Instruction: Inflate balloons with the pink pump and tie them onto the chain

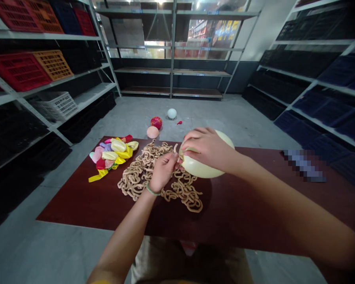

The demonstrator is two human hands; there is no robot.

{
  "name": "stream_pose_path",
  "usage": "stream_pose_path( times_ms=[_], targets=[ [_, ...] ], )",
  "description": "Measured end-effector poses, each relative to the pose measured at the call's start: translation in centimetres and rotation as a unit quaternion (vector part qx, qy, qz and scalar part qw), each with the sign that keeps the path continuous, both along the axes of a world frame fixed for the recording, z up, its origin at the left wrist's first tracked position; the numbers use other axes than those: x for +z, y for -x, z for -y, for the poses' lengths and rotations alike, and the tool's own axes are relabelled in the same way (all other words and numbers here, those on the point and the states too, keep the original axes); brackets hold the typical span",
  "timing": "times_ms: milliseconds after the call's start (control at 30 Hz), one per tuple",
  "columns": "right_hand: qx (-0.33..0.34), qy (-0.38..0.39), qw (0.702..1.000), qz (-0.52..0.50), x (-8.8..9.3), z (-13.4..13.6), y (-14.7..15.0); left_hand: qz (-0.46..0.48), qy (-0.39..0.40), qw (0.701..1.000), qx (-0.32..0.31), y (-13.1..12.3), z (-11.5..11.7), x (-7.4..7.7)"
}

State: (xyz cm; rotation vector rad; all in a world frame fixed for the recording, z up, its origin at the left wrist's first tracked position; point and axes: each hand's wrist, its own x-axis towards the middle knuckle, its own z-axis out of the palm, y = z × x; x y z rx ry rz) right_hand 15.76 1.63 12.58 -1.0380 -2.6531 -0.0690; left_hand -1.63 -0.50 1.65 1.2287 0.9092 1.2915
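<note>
Left grip: my left grip [165, 165] is closed in a pinch at the balloon's neck, thumb uppermost, forearm slanting forward and inward, a green bracelet [152, 191] on the wrist.
Right grip: my right grip [205, 144] curls over the balloon, palm down, fingers bent around its neck end, forearm reaching in from the right.
Pale yellow balloon: the inflated balloon [208, 167] is between my hands, above the tabletop [242, 213], beside the heaped tan cord [136, 173].
Crates: a red crate [19, 71] touches an orange crate [53, 64] on the left shelving; I cannot see inside.
White basket: the basket [60, 106] sits one shelf lower, contents hidden.
</note>
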Motion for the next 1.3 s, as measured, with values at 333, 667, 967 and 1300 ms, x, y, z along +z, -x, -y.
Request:
stream_pose_path(
  times_ms=[333, 667, 967, 1300],
  targets=[
    [-0.002, -0.170, 0.984, 0.054, -2.2, 0.7, 1.5, 0.007, 0.019, 1.000, 0.009, 0.2, -0.2, -0.6],
    [0.002, -0.220, 0.976, -0.006, -4.5, 1.8, 2.1, 0.194, 0.152, 0.969, -0.003, 0.4, -0.3, 0.2],
    [0.017, -0.193, 0.978, -0.072, -5.5, 1.2, 1.7, 0.275, 0.166, 0.943, -0.083, 1.5, 0.2, 0.9],
    [0.004, -0.191, 0.980, -0.056, -5.2, 1.1, 1.7, 0.242, 0.162, 0.951, -0.104, 1.5, 0.1, 1.3]
  ],
)
